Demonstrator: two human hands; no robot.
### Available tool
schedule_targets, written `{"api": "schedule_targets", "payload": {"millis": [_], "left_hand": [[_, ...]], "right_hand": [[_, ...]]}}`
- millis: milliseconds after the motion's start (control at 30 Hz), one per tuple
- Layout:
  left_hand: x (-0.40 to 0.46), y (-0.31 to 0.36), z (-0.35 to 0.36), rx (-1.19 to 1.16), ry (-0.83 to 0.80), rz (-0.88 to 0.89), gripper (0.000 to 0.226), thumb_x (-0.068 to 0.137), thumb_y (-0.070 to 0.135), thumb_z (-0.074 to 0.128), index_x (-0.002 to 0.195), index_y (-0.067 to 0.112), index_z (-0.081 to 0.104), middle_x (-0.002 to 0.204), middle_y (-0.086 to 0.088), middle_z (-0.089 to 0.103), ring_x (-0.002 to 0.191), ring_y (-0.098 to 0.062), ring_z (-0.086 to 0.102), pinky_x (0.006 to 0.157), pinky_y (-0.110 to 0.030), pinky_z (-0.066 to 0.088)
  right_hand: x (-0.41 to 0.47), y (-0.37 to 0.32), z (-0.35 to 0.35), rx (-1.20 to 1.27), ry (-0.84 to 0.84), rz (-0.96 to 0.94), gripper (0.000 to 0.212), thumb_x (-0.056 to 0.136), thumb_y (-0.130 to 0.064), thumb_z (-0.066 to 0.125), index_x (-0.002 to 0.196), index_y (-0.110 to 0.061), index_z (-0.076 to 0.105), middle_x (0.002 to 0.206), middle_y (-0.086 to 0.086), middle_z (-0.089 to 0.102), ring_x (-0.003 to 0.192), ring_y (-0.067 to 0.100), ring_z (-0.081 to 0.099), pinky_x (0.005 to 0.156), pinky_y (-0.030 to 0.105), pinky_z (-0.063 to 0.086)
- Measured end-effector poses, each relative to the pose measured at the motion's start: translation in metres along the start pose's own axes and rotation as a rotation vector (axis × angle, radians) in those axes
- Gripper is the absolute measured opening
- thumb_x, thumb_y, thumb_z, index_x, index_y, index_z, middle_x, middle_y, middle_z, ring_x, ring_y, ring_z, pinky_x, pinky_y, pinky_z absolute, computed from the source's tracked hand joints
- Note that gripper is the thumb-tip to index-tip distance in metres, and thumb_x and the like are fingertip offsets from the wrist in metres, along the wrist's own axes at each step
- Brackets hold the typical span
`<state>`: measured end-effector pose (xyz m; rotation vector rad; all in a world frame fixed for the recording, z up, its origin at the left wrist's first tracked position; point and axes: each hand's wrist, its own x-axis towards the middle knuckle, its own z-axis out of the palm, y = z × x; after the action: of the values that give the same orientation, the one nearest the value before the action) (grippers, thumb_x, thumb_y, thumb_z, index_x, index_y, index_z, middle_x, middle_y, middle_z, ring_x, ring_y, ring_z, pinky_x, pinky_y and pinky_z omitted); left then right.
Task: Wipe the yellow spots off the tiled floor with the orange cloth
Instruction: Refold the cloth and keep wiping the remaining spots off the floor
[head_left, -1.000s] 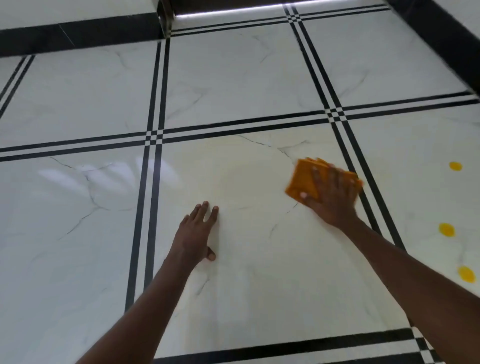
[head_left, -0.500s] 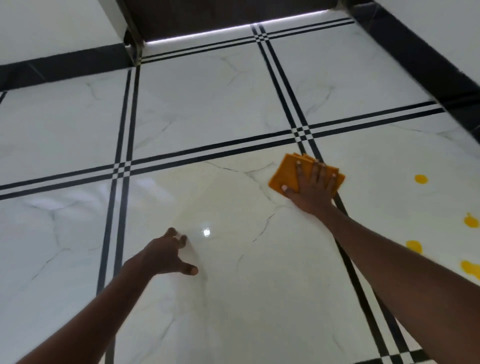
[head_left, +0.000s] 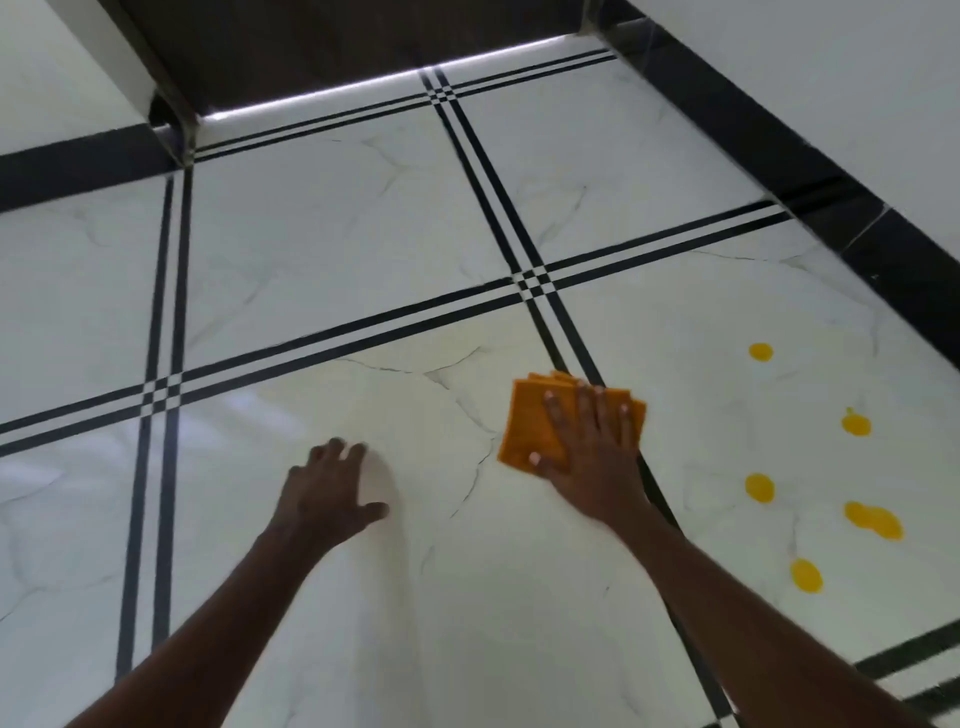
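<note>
A folded orange cloth (head_left: 530, 421) lies flat on the white marble tiled floor (head_left: 332, 249), beside a black double joint line. My right hand (head_left: 592, 452) presses on it, palm down with fingers spread. My left hand (head_left: 327, 493) rests on the same tile to the left, fingers apart and holding nothing. Several yellow spots sit on the tile to the right of the cloth: one far (head_left: 760, 352), one at mid right (head_left: 856, 423), one nearer the cloth (head_left: 759, 488), a double blob (head_left: 872, 519) and one closest to me (head_left: 806, 575). None touches the cloth.
A black skirting strip (head_left: 779, 156) and white wall run along the right side. A dark doorway or recess (head_left: 337, 47) lies at the far end. Black double lines (head_left: 166, 322) divide the tiles.
The view has shifted right and tilted up, bringing more yellow spots into sight. My right hand with the cloth stays near the joint line. My left hand has shifted right, closer to the cloth.
</note>
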<state>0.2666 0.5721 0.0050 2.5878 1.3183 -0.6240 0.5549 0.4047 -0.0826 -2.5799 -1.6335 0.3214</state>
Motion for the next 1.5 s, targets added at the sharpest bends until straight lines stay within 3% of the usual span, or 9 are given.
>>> {"api": "schedule_targets", "payload": {"millis": [233,400,600,767,967,1067,1133,1233,1500], "left_hand": [[0.046,0.095,0.022,0.103,-0.06,0.183,0.127,0.071,0.083,0.057,0.157,0.027,-0.019,0.164,-0.013,-0.024,0.153,-0.037,-0.012,0.119,-0.058,0.017],[0.044,0.09,0.026,0.15,-0.041,0.164,0.127,0.072,0.083,0.056,0.156,0.027,-0.02,0.165,-0.014,-0.023,0.154,-0.038,-0.009,0.118,-0.058,0.022],[0.046,0.097,0.018,0.187,-0.061,0.177,0.128,0.071,0.086,0.054,0.158,0.023,-0.016,0.165,-0.017,-0.017,0.153,-0.039,-0.003,0.116,-0.054,0.029],[0.053,0.111,0.004,0.055,0.058,0.23,0.124,0.071,0.084,0.057,0.161,0.018,0.003,0.166,-0.016,0.004,0.153,-0.034,0.008,0.115,-0.053,0.034],[0.045,0.158,0.027,0.099,-0.067,0.336,0.13,0.07,0.088,0.052,0.158,0.021,-0.017,0.164,-0.016,-0.024,0.154,-0.035,-0.013,0.121,-0.055,0.013],[0.044,0.149,0.023,0.126,-0.064,0.361,0.126,0.074,0.083,0.055,0.158,0.023,-0.017,0.165,-0.014,-0.023,0.154,-0.033,-0.011,0.122,-0.052,0.017],[0.043,0.141,0.014,0.126,-0.081,0.381,0.12,0.078,0.077,0.058,0.159,0.024,-0.013,0.166,-0.011,-0.019,0.155,-0.03,-0.007,0.121,-0.049,0.023],[0.042,0.14,0.009,0.126,-0.102,0.392,0.116,0.08,0.073,0.059,0.159,0.025,-0.011,0.167,-0.009,-0.017,0.155,-0.029,-0.004,0.119,-0.049,0.026],[0.036,0.133,0.021,0.117,-0.094,0.389,0.119,0.08,0.072,0.061,0.158,0.025,-0.017,0.165,-0.008,-0.025,0.155,-0.029,-0.012,0.123,-0.048,0.016]], "right_hand": [[0.108,0.053,-0.02,-0.037,-0.025,0.157,0.104,0.08,-0.086,0.01,0.164,-0.025,0.015,0.167,0.026,0.017,0.153,0.05,0.018,0.12,0.071,0.01],[0.047,0.031,-0.001,-0.002,0.044,0.18,0.091,0.088,-0.078,0.03,0.159,-0.022,0.034,0.159,0.028,0.037,0.146,0.051,0.036,0.117,0.072,0.022],[-0.108,0.066,0.005,-0.015,0.102,0.376,0.084,0.093,-0.075,0.033,0.162,-0.028,0.023,0.167,0.018,0.027,0.153,0.042,0.025,0.123,0.063,0.012],[-0.06,0.08,0.003,-0.007,0.136,0.464,0.087,0.09,-0.074,0.036,0.161,-0.025,0.029,0.165,0.023,0.028,0.151,0.046,0.027,0.121,0.066,0.015],[-0.041,0.051,0.002,0.071,0.091,0.398,0.089,0.089,-0.074,0.036,0.162,-0.025,0.024,0.166,0.025,0.024,0.153,0.048,0.021,0.122,0.069,0.01],[-0.093,0.025,0.007,0.125,0.073,0.323,0.081,0.096,-0.071,0.029,0.164,-0.029,0.013,0.17,0.018,0.014,0.157,0.041,0.01,0.125,0.063,0.002],[-0.106,0.022,0.003,0.129,0.084,0.34,0.071,0.1,-0.061,0.029,0.163,-0.028,0.021,0.167,0.016,0.025,0.154,0.04,0.022,0.124,0.062,0.013],[-0.087,0.044,-0.015,0.068,0.14,0.45,0.066,0.091,-0.046,0.049,0.15,-0.015,0.044,0.139,0.016,0.056,0.128,0.039,0.051,0.111,0.055,0.034],[-0.07,0.076,-0.073,0.431,-0.122,0.51,0.023,0.091,-0.022,0.068,0.114,-0.016,0.067,0.106,0.008,0.07,0.089,0.022,0.063,0.073,0.028,0.046]]}}
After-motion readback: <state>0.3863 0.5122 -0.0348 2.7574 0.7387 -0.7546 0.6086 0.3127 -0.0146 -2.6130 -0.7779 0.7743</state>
